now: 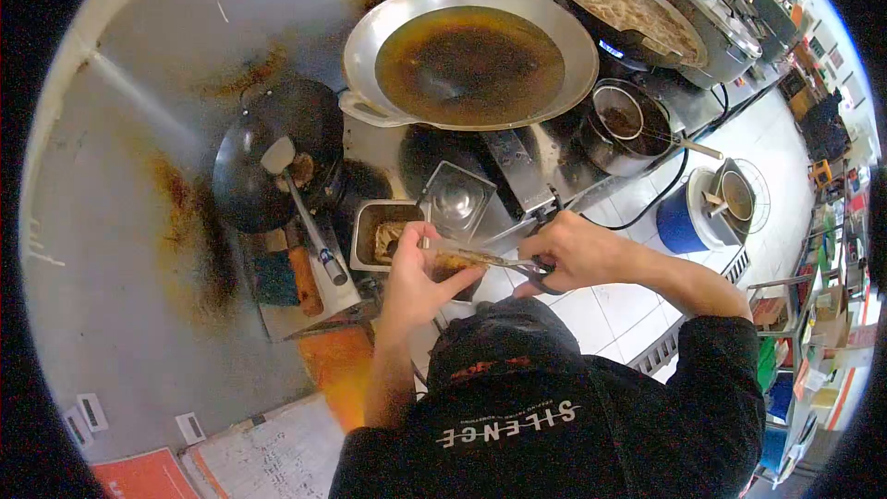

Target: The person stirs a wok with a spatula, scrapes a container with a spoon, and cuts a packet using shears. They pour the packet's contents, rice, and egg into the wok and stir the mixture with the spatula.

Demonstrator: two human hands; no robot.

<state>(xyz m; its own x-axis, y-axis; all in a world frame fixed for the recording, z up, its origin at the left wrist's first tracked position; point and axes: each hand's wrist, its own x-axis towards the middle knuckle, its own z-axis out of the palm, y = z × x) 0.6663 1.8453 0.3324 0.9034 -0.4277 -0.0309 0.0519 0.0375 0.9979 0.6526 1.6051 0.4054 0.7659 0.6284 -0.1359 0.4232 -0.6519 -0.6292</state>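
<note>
My right hand (577, 254) is wrapped round the dark handles of a pair of scissors (499, 261), whose metal blades point left. Between the fingers and thumb of my left hand (416, 273) is a small yellow-brown piece (450, 264), partly hidden; I cannot make out what kind it is. The blades reach across this piece. Just beyond my left hand stands a square steel container (362, 238) with crumpled brownish contents. Beside it sits a second, shiny square metal pan (459, 196).
A big wok of dark oil (471, 65) stands on the stove. To the left, a black wok (236, 176) holds a spatula (305, 212). Right of the oil are a pot of broth (628, 14), a lidded pot (716, 32), a saucepan with strainer (614, 152) and a blue bucket (682, 222).
</note>
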